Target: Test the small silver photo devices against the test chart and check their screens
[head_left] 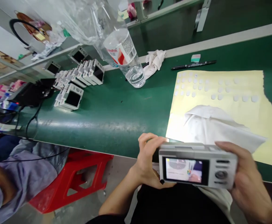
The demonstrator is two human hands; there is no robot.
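Observation:
Both my hands hold a silver compact digital camera (197, 165) level over the bench's front edge, its lit screen facing me. My left hand (148, 158) grips its left end, and my right hand (247, 177) grips its right end. Just beyond it lies a pale yellow backing sheet (247, 115) dotted with rows of small white round pads (219, 96). A white cloth (210, 127) rests on the sheet's near part, close to the camera's top edge but apparently not touching it.
Several similar white camera bodies (69, 97) stand on the green bench (103, 115) at left, near a water bottle (126, 59), a crumpled rag (153, 63) and a black marker (194, 64). A co-worker's lavender sleeve (26, 177) and a red stool (72, 180) are below left.

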